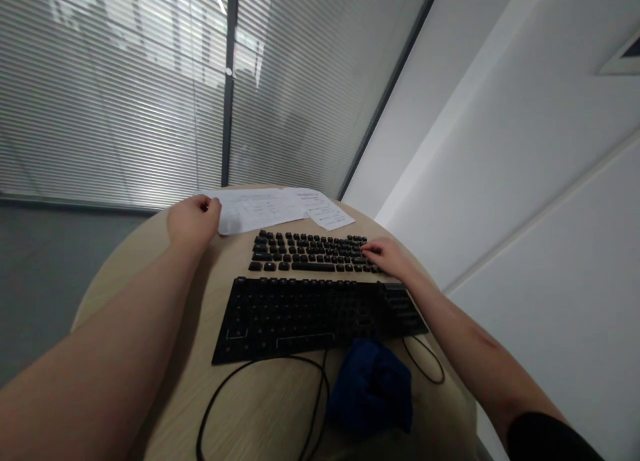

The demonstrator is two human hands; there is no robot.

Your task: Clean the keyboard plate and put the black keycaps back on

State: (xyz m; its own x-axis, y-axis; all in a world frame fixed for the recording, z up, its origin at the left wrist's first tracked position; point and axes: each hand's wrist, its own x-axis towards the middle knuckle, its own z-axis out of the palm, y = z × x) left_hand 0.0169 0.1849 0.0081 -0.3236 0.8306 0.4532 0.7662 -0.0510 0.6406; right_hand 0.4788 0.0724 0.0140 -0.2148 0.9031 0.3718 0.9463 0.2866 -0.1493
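Observation:
My left hand (193,222) is closed, pinching the near left edge of a white printed paper (260,209) at the far side of the round wooden table (150,261). My right hand (387,256) rests on the right end of a set of loose black keycaps (307,252) laid out in keyboard rows; its fingers lie flat on the caps. Nearer to me sits a black keyboard base (310,317) with its keys stripped off. A second sheet (327,213) lies to the right of the first.
The keyboard's black cable (260,387) loops over the near table edge. A crumpled blue cloth (373,384) lies in front of the keyboard. Window blinds (125,94) stand behind the table, a white wall (525,181) to the right.

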